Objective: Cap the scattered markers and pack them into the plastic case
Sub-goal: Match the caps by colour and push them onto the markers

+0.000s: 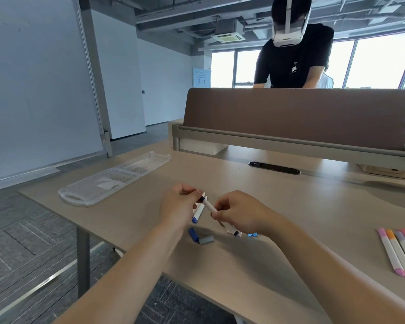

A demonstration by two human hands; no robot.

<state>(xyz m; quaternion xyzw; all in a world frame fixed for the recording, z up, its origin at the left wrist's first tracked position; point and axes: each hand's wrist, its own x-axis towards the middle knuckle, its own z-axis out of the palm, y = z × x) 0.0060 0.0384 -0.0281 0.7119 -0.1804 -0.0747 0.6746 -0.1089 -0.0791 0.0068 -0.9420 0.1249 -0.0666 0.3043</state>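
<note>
My right hand (237, 212) grips a white marker (209, 205) by its barrel. My left hand (179, 205) pinches a dark cap at that marker's tip. Under my hands a blue-tipped white marker (198, 215) lies on the table. A blue cap (193, 234) and a grey cap (206, 239) lie just in front of it. Another marker end (234, 232) and a light blue piece (252, 235) show below my right hand. The clear plastic case (114, 180) lies open at the left. Several capped markers (399, 252) lie in a row at the right.
A brown desk divider (295, 113) runs across the back of the table (278, 265). A person in a black shirt with a headset (294, 47) stands behind it. A black cable slot (274, 170) sits ahead. A whiteboard (38, 90) stands at the left.
</note>
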